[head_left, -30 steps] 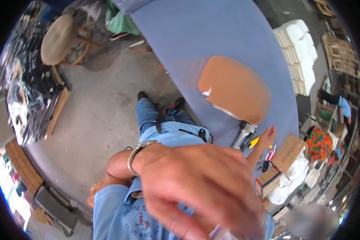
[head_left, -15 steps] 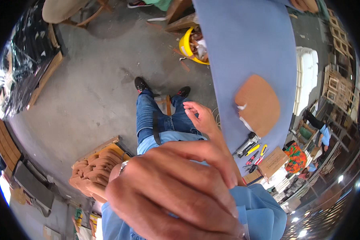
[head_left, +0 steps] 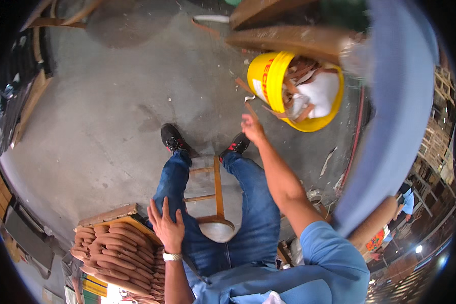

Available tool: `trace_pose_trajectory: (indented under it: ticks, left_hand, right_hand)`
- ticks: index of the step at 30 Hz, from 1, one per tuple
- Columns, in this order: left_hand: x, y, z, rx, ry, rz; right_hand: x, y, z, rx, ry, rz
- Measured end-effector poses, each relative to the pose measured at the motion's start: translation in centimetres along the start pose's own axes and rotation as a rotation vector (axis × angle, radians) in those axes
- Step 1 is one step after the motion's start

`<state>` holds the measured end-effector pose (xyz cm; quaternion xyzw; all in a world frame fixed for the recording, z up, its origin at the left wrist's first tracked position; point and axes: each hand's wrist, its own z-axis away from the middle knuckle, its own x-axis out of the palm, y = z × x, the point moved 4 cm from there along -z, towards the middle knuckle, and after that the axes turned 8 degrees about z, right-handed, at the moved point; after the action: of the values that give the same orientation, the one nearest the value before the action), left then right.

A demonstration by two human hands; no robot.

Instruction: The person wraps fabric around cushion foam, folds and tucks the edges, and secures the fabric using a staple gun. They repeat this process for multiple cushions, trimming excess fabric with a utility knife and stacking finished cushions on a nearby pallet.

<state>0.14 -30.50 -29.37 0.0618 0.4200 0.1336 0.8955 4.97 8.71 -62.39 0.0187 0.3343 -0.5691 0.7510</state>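
Observation:
My left hand (head_left: 168, 228), with a pale metal band at its wrist, hovers over or rests on my left thigh, fingers spread and holding nothing. My right arm stretches forward and down beside my right knee. At its end my right hand (head_left: 253, 128) is slightly blurred, its fingers loosely apart, and no object shows in it. Just beyond those fingertips a thin brown strip (head_left: 251, 109) lies on the floor. A yellow bucket (head_left: 268, 81), tipped towards me in the view, stands to the right of this hand. Brown offcuts and a white wad (head_left: 319, 93) fill it.
A blue-covered table (head_left: 405, 111) runs along the right. Wooden beams (head_left: 289, 41) lie behind the bucket. Left of me, brown padded pieces (head_left: 119, 253) are stacked by a wooden board. Between my legs is a wooden stool (head_left: 218, 187). Scraps dot the grey floor (head_left: 111, 116).
My left hand has dropped from close before the camera to my thigh. My right hand has reached forward towards the bucket. The view has shifted, bringing the bucket larger and the table further right.

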Motion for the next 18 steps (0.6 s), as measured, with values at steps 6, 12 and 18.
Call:
trace_pose_trajectory:
  ticks: [6,12,18]
  left_hand:
    - [2.2,0.9,-1.1,-0.051,0.081,-0.176]
    - [2.7,0.4,-2.0,0.063,0.125,-0.211]
    - [3.1,1.5,-1.0,-0.008,0.054,-0.200]
  right_hand:
    - [2.2,4.4,-15.1,0.110,0.105,-0.025]
    - [0.6,5.3,-15.8,0.184,0.190,0.012]
    - [-4.9,-5.5,2.2,-0.233,0.056,-0.157]
